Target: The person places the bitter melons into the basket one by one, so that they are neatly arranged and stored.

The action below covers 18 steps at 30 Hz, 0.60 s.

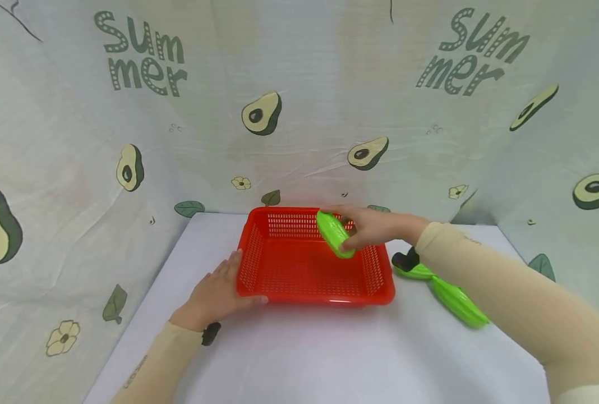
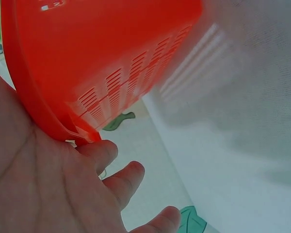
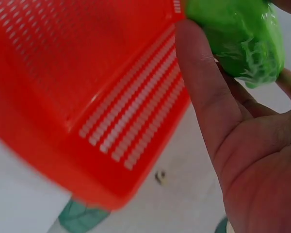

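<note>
White tabletop (image 1: 330,359) is sitting inside a booth of pale cloth (image 1: 77,168) printed with avocados and the word "Summer". We are seeing a red perforated plastic basket (image 1: 279,269) standing on the table toward the back, empty on its floor as far as the head view shows.

Our left hand (image 1: 219,292) is lying against the basket's near-left corner, fingers straight along the left wall and thumb running under the front rim; we are reading it as flat and pressing, not curled round anything. The left wrist view is showing the same: palm and relaxed fingers (image 2: 111,174) touching the basket's slotted side (image 2: 111,73).

Our right hand (image 1: 375,227) is hovering over the basket's back-right part, pinching a green wrapped corn-like toy (image 1: 335,234) between thumb and fingers. The toy is tilting, one end over the back rim, the other over the basket's inside, not touching the floor. The right wrist view is showing the index finger (image 3: 203,97) beside the crinkly green toy (image 3: 237,39), with the basket's wall (image 3: 126,121) below.

Two more green toys (image 1: 456,303) are lying on the table just right of the basket, partly hidden by our right sleeve (image 1: 506,292). We cannot tell what the dark piece (image 1: 405,259) at their far end is.
</note>
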Each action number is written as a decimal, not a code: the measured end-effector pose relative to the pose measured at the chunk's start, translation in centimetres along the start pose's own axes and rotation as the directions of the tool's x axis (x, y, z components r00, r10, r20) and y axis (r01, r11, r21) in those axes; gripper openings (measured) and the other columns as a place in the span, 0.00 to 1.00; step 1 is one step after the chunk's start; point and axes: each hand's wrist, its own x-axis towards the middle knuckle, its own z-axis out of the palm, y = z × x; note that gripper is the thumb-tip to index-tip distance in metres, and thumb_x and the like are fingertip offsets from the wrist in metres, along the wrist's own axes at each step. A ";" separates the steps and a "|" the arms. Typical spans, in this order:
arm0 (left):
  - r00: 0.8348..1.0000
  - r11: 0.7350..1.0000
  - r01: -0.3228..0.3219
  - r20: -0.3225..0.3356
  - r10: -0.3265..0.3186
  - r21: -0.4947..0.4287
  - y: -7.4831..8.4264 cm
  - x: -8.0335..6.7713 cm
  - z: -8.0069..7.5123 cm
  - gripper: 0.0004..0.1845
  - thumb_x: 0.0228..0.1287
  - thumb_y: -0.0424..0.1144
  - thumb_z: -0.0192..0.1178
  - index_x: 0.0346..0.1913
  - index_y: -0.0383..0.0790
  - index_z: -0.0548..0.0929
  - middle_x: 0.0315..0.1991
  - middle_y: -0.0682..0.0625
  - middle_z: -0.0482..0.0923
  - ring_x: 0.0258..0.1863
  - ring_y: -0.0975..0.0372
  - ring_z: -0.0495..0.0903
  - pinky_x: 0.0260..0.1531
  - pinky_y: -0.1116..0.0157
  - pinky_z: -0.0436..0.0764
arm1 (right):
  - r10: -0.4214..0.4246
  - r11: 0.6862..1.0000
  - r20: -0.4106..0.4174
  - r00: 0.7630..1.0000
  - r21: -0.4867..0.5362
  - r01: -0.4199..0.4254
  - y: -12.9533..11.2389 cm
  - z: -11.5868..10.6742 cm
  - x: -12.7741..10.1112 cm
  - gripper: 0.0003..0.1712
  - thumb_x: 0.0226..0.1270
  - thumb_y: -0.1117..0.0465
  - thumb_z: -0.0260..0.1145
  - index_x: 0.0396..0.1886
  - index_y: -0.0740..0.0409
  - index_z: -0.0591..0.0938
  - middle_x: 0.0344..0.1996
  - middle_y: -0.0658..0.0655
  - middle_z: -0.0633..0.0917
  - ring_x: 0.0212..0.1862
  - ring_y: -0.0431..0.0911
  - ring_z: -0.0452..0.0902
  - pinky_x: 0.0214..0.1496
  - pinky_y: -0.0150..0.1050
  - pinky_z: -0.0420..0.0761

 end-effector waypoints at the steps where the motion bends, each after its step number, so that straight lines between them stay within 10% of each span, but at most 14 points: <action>1: 1.000 1.000 0.000 0.001 0.000 -0.003 0.0 0.0 0.0 0.69 0.45 0.79 0.60 0.79 0.35 0.48 0.76 0.38 0.55 0.72 0.40 0.58 0.60 0.34 0.65 | 0.005 0.999 0.018 1.000 0.032 -0.005 -0.2 0.4 1.0 0.52 0.60 0.61 0.75 0.78 0.34 0.57 0.59 0.58 0.72 0.55 0.54 0.76 0.45 0.45 0.85; 18: 1.000 1.000 0.008 -0.005 -0.008 0.004 -0.5 0.3 0.4 0.70 0.44 0.81 0.59 0.80 0.39 0.46 0.78 0.42 0.52 0.73 0.42 0.56 0.62 0.34 0.63 | 0.059 0.977 0.172 0.983 0.190 -0.092 -1.5 8.1 15.0 0.52 0.61 0.61 0.76 0.80 0.47 0.57 0.54 0.60 0.73 0.54 0.53 0.73 0.46 0.41 0.84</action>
